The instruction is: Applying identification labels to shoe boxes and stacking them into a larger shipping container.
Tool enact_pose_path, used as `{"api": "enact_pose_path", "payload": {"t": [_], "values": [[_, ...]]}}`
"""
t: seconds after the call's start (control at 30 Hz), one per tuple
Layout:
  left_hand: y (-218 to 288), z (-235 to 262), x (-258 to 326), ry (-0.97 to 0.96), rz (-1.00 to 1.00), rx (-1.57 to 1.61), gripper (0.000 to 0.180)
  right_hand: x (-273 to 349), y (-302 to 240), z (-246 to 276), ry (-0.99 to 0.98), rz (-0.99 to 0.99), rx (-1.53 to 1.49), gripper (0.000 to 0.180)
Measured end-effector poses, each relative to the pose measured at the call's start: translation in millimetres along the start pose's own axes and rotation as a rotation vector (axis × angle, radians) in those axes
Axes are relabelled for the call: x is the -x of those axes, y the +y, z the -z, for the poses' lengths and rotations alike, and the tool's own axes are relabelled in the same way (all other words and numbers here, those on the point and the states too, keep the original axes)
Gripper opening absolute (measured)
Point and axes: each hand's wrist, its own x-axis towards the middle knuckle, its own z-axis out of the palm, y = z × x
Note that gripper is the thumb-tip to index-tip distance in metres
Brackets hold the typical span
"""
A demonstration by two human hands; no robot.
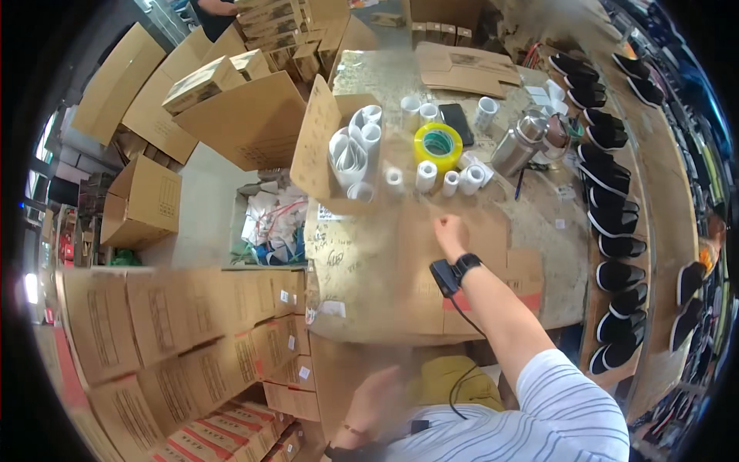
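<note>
across the near half of the worktable (566,266), a flattened brown carton (471,240) is lying spread out, its red-banded part sitting toward the person and its far end pointing at a row of white paper rolls (426,176) and a yellow tape roll (437,163). the right hand (451,233) is hovering over or resting on the carton's far part; contact isn't showing clearly. its fingers are curling in, fist-like, with nothing visibly held. most of the cardboard is lying back from those fingers, toward the body and partly under the forearm; the long axis seems to be running near-to-far, though the edges are blending into the tabletop. the left hand (376,394) is blurring low, off the table's near edge, close to the stacked cartons (173,323); cannot tell whether its fingers are clenching or open. the right hand is clearly being the nearer one, so any next move is probably depending on that offset.
</note>
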Motion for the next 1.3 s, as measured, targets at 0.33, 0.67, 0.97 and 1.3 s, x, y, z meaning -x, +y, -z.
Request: {"api": "enact_pose_path", "payload": {"t": [0.33, 0.67, 0.97, 1.3], "values": [[39.4, 2.4, -64.7, 0.003, -0.021, -0.283, 0.038, -77.4, -26.8, -32.6, 0.025, -0.086, 0.429, 0.033], [14.8, 43.1, -44.1, 0.029, -0.067, -0.303, 0.039, -27.1, -30.3, -16.7, 0.216, 0.001, 0.012, 0.022], [-6.8, 66.7, -18.6, 0.044, 0.045, -0.254, 0.037, 120.4, -142.8, -106.4, -0.154, 0.610, -0.474, 0.008], [-37.5, 62.4, -6.4, 0.000, 0.061, -0.280, 0.037, 123.5, -30.9, -82.3, -0.375, 0.405, -0.191, 0.013]]}}
